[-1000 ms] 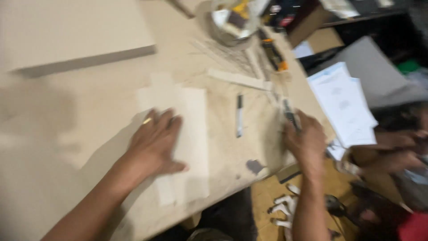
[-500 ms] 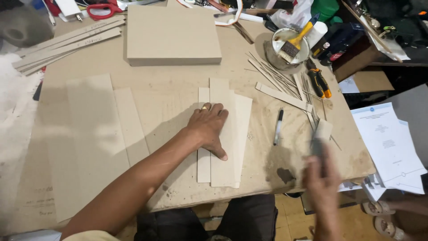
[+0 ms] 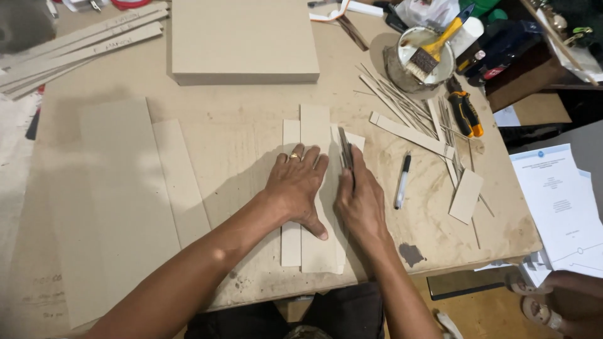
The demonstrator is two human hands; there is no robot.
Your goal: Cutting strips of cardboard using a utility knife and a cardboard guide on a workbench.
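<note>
While the left hand (image 3: 300,185) lies spread flat on the cardboard strips (image 3: 314,188), the right hand (image 3: 361,201) at its three o'clock grips a knife (image 3: 346,152), blade toward twelve.

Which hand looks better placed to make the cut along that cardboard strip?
The right hand, probably: it already holds the knife against the cardboard strip, while the left hand lies flat, pinning it.
</note>
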